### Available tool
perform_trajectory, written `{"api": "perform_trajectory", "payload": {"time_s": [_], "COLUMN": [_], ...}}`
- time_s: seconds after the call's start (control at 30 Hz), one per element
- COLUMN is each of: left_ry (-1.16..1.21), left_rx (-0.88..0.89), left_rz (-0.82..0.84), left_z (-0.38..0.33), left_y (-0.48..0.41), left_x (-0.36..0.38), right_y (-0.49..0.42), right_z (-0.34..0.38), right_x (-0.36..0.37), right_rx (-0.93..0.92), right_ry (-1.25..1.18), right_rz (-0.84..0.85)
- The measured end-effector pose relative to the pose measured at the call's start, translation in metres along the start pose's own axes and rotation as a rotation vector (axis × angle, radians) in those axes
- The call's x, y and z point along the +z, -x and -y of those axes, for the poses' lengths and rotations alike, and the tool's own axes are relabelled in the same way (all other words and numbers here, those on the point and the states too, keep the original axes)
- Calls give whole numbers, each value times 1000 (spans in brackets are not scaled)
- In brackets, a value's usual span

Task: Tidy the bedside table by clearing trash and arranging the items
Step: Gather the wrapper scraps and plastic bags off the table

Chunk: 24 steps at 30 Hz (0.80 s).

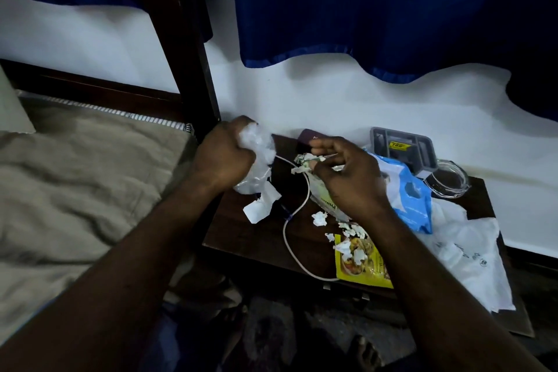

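My left hand [222, 155] grips a crumpled bunch of white plastic and paper trash [256, 160] above the left end of the dark wooden bedside table [241, 238]. My right hand [347, 175] pinches a torn white-and-green paper scrap [303, 161] over a clear wrapper with green print [324, 199]. Small white paper scraps [320, 218] lie on the table and on a yellow food packet [359, 266] at the front edge. A white cable [291, 246] loops across the tabletop.
A blue-and-white wipes pack [413, 199], a white plastic bag [465, 254], a glass ashtray [448, 180], a grey plastic tray [403, 145] and a maroon booklet [308, 136] sit on the table. A bed [75, 178] lies left; blue curtains hang behind.
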<state>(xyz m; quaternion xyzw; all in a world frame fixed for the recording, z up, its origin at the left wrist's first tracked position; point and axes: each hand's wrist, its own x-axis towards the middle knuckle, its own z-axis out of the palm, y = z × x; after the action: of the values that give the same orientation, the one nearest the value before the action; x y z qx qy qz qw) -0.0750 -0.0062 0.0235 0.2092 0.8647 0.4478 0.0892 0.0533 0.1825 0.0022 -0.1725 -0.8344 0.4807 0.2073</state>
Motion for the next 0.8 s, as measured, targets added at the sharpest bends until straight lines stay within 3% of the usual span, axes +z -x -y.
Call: {"api": "perform_trajectory", "payload": {"time_s": [0.13,0.27,0.37,0.47,0.63,0.8], "left_ry": [-436,-717,-744,-694,-833,-904], "left_rx": [81,6,-78,-130,-78,11], "left_rz": [6,231,329,283,169,236], "left_z": [11,13,14,15,23,32], "left_y": [-3,3,13,17,18,20], "left_x": [1,16,30,44,58,61], "right_y": [4,6,6,7,7,6], "right_z": [-1,-4,-5,-6,-9,-12], "right_x": [-5,-6,-8,-12,-17,-19], "right_rx": [-61,-94,-98,-105,-112,-104], "right_ry": [107,191,208,229,245,253], "right_rz": [-31,-31,-34,-44,-58,-48]}}
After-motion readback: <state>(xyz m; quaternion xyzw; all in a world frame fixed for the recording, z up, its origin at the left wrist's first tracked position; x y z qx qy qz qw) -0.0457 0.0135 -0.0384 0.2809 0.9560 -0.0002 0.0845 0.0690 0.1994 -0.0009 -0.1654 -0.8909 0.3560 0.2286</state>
